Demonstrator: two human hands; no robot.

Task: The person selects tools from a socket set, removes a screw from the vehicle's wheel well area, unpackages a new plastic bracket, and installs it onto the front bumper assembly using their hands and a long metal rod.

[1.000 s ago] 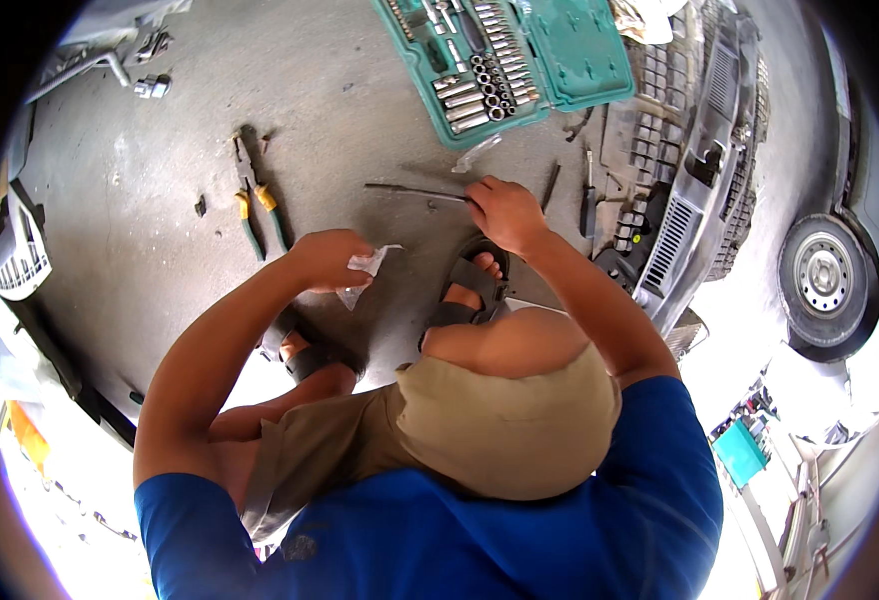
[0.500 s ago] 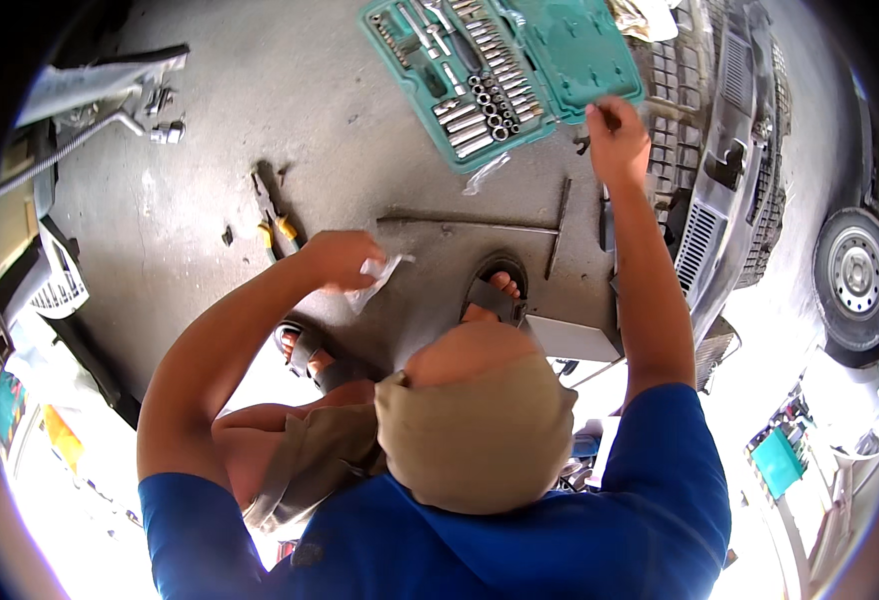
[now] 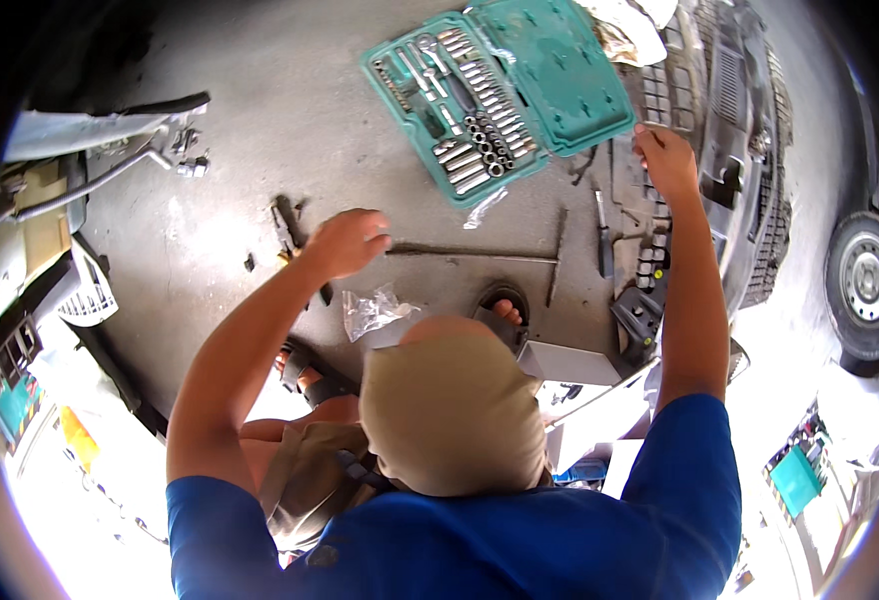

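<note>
My left hand [image 3: 350, 243] is open, fingers loosely bent, over the floor beside the yellow-handled pliers [image 3: 286, 228], which it partly hides. Below it lies a crumpled clear plastic bag [image 3: 370, 315]. My right hand [image 3: 665, 160] has its fingertips pinched at the lower right corner of the green socket case's lid [image 3: 575, 80]; what they hold, if anything, is too small to make out. The open case [image 3: 445, 120] shows rows of sockets, bits and a ratchet. A long metal rod [image 3: 475, 255] and a shorter rod [image 3: 558, 280] lie below it; a screwdriver [image 3: 605, 255] lies further right.
A dark vehicle bumper with grilles [image 3: 725, 180] lies along the right, with a car wheel [image 3: 865, 275] beyond it. Metal and plastic parts [image 3: 90, 285] lie at the left. A pale box [image 3: 570, 360] is beside my right foot.
My right hand has let go of the long rod and moved up and right to the case lid. My left hand has released the plastic bag and moved slightly forward.
</note>
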